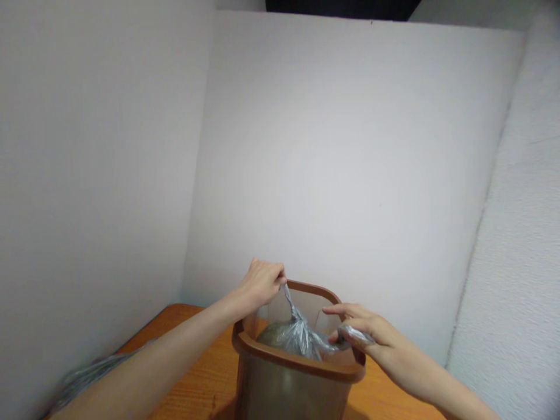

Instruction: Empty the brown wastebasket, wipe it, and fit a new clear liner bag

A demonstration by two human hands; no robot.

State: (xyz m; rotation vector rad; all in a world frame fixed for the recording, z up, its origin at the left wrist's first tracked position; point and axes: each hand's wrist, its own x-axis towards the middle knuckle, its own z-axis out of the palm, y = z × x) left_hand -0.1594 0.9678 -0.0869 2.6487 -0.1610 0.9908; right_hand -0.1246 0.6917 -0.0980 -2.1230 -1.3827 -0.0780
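A grey plastic bag (301,338), gathered and twisted at its neck, sits inside a brown translucent waste bin (297,364). Above the bin's left side, my left hand (265,280) is closed on one twisted end of the bag, pulled taut upward. Over the right rim, my right hand (361,326) has another end of the bag looped across its thumb and palm, with the index finger stretched out toward the left. What fills the bag is hidden by the plastic and the bin wall.
The bin stands on an orange-brown wooden table (205,373). More crumpled grey plastic (91,379) lies at the table's left edge, partly behind my left forearm. White walls (350,157) rise close behind and on both sides.
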